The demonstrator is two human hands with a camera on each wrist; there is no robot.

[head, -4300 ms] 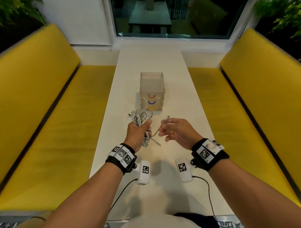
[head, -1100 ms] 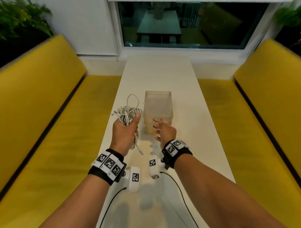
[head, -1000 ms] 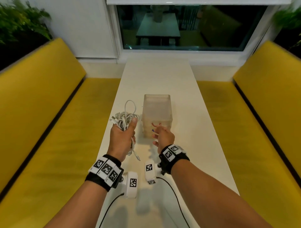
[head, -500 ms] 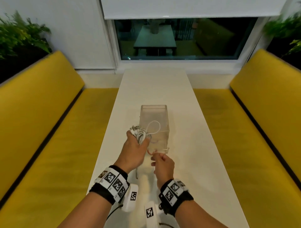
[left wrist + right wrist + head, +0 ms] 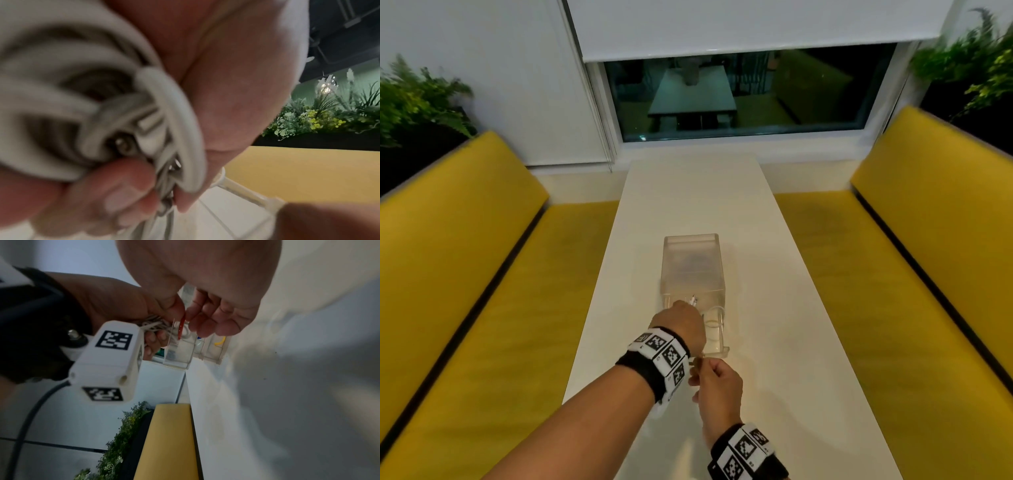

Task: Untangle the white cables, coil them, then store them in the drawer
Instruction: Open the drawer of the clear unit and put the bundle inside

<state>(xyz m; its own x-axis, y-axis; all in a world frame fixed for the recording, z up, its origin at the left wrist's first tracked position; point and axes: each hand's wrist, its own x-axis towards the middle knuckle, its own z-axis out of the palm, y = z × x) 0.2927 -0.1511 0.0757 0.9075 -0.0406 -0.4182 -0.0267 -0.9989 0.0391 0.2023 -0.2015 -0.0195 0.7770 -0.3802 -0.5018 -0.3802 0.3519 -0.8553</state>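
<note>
A clear plastic drawer box (image 5: 691,260) stands in the middle of the white table (image 5: 774,308). Its top drawer (image 5: 717,349) is pulled out toward me. My left hand (image 5: 679,320) grips the coiled white cables (image 5: 92,113) and is lowered into the open drawer. A plug tip (image 5: 692,300) and one loop (image 5: 714,317) show past the knuckles. My right hand (image 5: 717,382) sits just in front of the drawer. In the right wrist view its fingers (image 5: 207,316) pinch the drawer's red handle (image 5: 182,326).
Below the open drawer are lower drawers with a blue handle (image 5: 199,337) and a yellow handle (image 5: 220,341). Yellow benches (image 5: 482,308) run along both long sides of the table. A window (image 5: 739,96) and a wall close the far end.
My right hand has pulled the top drawer out toward me. My left hand has carried the cable bundle from left of the box down into the open drawer.
</note>
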